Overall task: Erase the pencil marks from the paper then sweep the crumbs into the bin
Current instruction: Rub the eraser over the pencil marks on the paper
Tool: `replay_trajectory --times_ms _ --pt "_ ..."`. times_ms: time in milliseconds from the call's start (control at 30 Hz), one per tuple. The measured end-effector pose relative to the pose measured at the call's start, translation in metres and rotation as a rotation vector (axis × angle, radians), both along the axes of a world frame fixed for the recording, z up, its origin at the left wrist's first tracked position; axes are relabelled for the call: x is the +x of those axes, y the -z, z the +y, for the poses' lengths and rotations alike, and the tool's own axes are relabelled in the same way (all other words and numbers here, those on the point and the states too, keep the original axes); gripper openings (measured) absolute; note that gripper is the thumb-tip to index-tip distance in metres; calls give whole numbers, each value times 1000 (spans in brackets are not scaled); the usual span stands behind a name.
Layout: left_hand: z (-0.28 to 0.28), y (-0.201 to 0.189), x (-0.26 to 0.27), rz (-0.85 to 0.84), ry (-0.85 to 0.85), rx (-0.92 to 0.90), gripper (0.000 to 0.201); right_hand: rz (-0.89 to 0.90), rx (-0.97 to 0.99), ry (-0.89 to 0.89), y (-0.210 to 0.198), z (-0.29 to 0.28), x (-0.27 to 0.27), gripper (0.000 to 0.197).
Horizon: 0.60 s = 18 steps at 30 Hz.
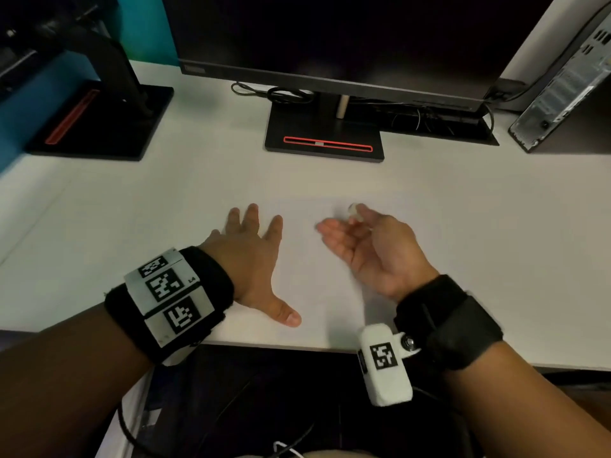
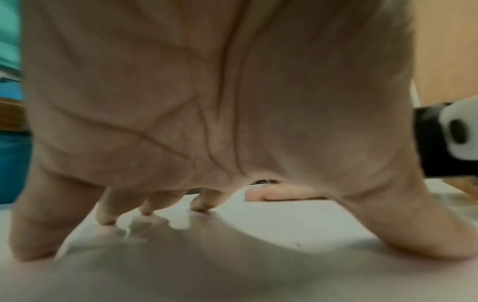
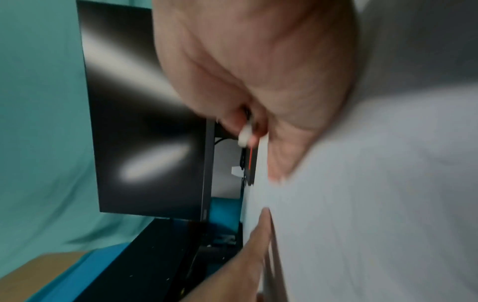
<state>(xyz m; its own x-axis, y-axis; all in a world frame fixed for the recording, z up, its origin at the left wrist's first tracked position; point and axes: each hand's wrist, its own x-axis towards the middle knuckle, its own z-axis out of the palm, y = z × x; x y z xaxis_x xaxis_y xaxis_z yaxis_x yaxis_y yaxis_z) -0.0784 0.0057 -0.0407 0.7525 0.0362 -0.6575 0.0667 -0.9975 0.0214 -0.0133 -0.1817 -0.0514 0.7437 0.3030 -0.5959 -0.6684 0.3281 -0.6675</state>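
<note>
A white sheet of paper (image 1: 317, 292) lies on the white desk, its edges faint; no pencil marks show on it. My left hand (image 1: 251, 252) rests flat on the sheet's left part, fingers spread; in the left wrist view its fingertips (image 2: 199, 206) press the surface. My right hand (image 1: 358, 218) hovers over the paper, palm turned up and left. Its thumb and forefinger pinch a small white eraser (image 1: 352, 210), which also shows as a blurred white eraser (image 3: 244, 137) in the right wrist view. A tiny dark speck (image 2: 298, 244) lies on the surface. No bin is in view.
A black monitor stand (image 1: 324, 140) with a red slot sits behind the paper, under a dark screen (image 1: 330, 34). A second stand (image 1: 99, 120) is at the back left, a computer case (image 1: 562, 81) at the back right. Cables (image 1: 284, 94) lie behind. The desk's front edge (image 1: 297, 347) is near my wrists.
</note>
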Motion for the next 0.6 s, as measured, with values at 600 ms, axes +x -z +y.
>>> replay_trajectory --times_ms 600 --pt "0 -4 -6 -13 -23 57 163 32 -127 -594 -4 36 -16 37"
